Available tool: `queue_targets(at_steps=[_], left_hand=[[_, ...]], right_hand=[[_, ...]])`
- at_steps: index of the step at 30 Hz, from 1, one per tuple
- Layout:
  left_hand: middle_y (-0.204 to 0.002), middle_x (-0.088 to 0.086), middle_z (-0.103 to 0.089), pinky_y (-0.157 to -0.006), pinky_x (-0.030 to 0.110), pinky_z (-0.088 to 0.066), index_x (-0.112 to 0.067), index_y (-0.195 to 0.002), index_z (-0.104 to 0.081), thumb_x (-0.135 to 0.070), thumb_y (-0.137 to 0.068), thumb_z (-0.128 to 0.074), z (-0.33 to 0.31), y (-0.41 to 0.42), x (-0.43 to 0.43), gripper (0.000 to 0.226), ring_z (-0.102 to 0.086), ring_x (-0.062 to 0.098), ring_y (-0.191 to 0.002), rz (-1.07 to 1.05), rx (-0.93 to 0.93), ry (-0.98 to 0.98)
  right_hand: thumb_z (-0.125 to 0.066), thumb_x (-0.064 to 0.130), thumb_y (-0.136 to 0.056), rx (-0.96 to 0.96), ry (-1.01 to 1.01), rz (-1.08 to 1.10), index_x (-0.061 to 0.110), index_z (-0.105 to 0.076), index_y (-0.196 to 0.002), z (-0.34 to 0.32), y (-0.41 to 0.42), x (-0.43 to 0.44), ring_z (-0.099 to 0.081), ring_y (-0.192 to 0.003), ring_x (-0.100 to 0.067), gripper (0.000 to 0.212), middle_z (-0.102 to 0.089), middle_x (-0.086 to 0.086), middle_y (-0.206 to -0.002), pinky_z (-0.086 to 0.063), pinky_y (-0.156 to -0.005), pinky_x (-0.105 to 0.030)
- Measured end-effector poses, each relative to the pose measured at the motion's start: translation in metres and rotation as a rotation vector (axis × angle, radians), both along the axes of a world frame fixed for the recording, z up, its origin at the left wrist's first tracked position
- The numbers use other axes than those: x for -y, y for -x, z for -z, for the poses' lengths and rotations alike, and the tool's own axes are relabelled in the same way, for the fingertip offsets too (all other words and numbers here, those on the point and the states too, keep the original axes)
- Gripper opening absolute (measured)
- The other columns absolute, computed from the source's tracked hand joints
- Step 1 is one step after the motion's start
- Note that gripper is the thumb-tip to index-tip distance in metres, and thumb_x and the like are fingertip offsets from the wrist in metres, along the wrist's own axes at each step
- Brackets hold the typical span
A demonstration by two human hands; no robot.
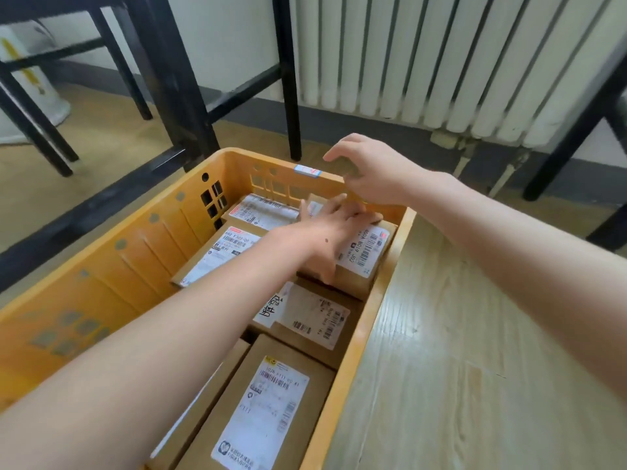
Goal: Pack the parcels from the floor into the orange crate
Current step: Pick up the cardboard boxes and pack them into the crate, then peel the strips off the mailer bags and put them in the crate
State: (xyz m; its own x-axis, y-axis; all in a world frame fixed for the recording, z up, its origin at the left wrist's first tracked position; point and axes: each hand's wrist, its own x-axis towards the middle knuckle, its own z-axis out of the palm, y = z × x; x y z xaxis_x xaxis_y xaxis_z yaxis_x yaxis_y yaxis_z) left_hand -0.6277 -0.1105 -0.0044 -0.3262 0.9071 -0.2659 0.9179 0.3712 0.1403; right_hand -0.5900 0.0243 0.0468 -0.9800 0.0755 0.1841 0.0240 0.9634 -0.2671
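**Seating a parcel in the far right corner of the crate**

The orange crate (101,283) stands on the wooden floor (458,334), with its far end toward a white radiator (441,56) and black furniture legs (183,79). At least 5 brown cardboard parcels lie flat inside it, white shipping labels upward and packed edge to edge, an arrangement that wastes little room.

The left hand (334,228) reaches along the crate and lies palm-down on the far-right parcel (366,256). This parcel sits against the right wall and rides a little higher than its neighbours. The fingers (359,215) lie straight across its top and the thumb points down its near side. The hand therefore appears to press rather than clasp, though the thumb's contact is hard to read. The likely purpose is to push the box level into the remaining gap.

The right hand (373,171) hovers above the far rim, its fingers loosely curled and holding nothing. It is probably placed to steady the crate or guide the box's far end.

The pressed parcel is a plain, square-edged carton with a barcoded label. Its flat, rigid faces should bear a push well. The middle parcel (305,317) also carries a handwritten slip. No parcel shows on the visible floor, so packing is probably near its end.
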Motion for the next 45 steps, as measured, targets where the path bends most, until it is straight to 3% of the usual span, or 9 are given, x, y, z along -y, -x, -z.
queue_targets(at_steps=[5, 12, 19, 21, 24, 29, 34, 39, 45], left_hand=[[-0.159, -0.015, 0.002, -0.114, 0.062, 0.003, -0.048, -0.144, -0.015, 0.015, -0.078, -0.053, 0.037, 0.002, -0.002, 0.099, 0.018, 0.014, -0.145, 0.131, -0.071, -0.059], [-0.159, -0.002, -0.012, -0.117, 0.045, -0.018, -0.042, -0.149, -0.010, 0.010, -0.081, -0.058, 0.052, 0.004, 0.011, 0.098, -0.006, 0.023, -0.145, 0.211, -0.234, -0.183], [-0.158, 0.000, -0.013, -0.118, 0.034, -0.019, -0.022, -0.149, -0.025, -0.005, -0.082, -0.060, 0.015, -0.002, 0.028, 0.078, -0.011, 0.017, -0.145, -0.013, 0.110, -0.177], [-0.144, -0.001, -0.038, -0.107, 0.037, -0.037, -0.020, -0.136, -0.047, -0.008, -0.084, -0.057, 0.000, -0.018, 0.036, 0.054, -0.037, 0.017, -0.132, -0.110, 0.110, -0.330], [-0.103, -0.004, -0.057, -0.078, 0.039, -0.051, -0.019, -0.105, -0.065, -0.021, -0.088, -0.058, -0.022, -0.046, 0.037, 0.018, -0.055, 0.016, -0.097, -0.134, 0.017, -0.587], [-0.076, -0.006, -0.052, -0.057, 0.017, -0.031, -0.015, -0.080, -0.064, -0.023, -0.088, -0.059, -0.045, -0.102, 0.016, 0.013, -0.049, 0.010, -0.071, -0.042, -0.115, -0.755], [-0.073, -0.007, -0.060, -0.073, 0.034, -0.047, -0.018, -0.079, -0.066, -0.034, -0.090, -0.052, -0.050, -0.184, -0.020, 0.024, -0.055, 0.014, -0.071, 0.151, -0.164, -0.677], [-0.070, -0.009, -0.060, -0.074, 0.032, -0.039, -0.024, -0.084, -0.063, -0.035, -0.093, -0.039, -0.054, -0.272, -0.077, 0.027, -0.052, 0.016, -0.072, 0.470, -0.260, -0.513], [-0.079, 0.000, -0.068, -0.074, 0.033, -0.046, -0.020, -0.074, -0.060, -0.034, -0.085, -0.047, -0.010, -0.380, -0.115, 0.022, -0.062, 0.027, -0.081, 0.217, 0.082, -0.380]], right_hand=[[-0.057, 0.006, -0.085, 0.029, 0.012, -0.001, 0.020, -0.052, -0.130, 0.016, -0.002, -0.010, -0.048, -0.121, -0.019, 0.048, -0.046, 0.000, -0.135, -0.043, -0.101, -0.033], [-0.053, 0.007, -0.085, -0.049, 0.023, 0.073, 0.020, -0.053, -0.126, 0.022, -0.041, -0.018, -0.048, -0.120, -0.017, 0.044, -0.047, 0.001, -0.131, -0.036, -0.109, -0.035], [-0.054, 0.011, -0.090, -0.019, -0.022, 0.086, 0.019, -0.057, -0.122, 0.009, -0.106, 0.007, -0.050, -0.118, -0.017, 0.034, -0.051, 0.000, -0.128, -0.030, -0.114, -0.037], [-0.055, 0.012, -0.090, -0.013, -0.050, 0.068, 0.019, -0.058, -0.120, 0.007, -0.127, 0.017, -0.048, -0.120, -0.017, 0.032, -0.052, 0.001, -0.127, -0.023, -0.117, -0.039], [-0.054, 0.012, -0.089, -0.054, -0.079, 0.053, 0.018, -0.059, -0.121, 0.008, -0.152, 0.031, -0.049, -0.116, -0.018, 0.032, -0.054, 0.000, -0.123, -0.036, -0.109, -0.040], [-0.054, 0.018, -0.090, -0.073, -0.126, 0.095, 0.018, -0.055, -0.122, 0.014, -0.204, 0.040, -0.053, -0.100, -0.020, 0.032, -0.055, -0.002, -0.117, -0.049, -0.087, -0.035], [-0.052, 0.025, -0.092, -0.005, -0.113, 0.193, 0.018, -0.053, -0.124, 0.010, -0.294, 0.022, -0.055, -0.093, -0.020, 0.033, -0.055, -0.001, -0.111, -0.049, -0.079, -0.035], [-0.056, 0.018, -0.086, 0.000, 0.015, 0.443, 0.016, -0.062, -0.111, 0.015, -0.396, -0.010, -0.058, -0.094, -0.022, 0.025, -0.062, -0.001, -0.101, -0.048, -0.083, -0.039], [-0.056, 0.013, -0.084, 0.099, 0.138, 0.679, 0.014, -0.066, -0.103, 0.040, -0.489, -0.029, -0.061, -0.092, -0.024, 0.021, -0.064, -0.004, -0.094, -0.047, -0.082, -0.037]])
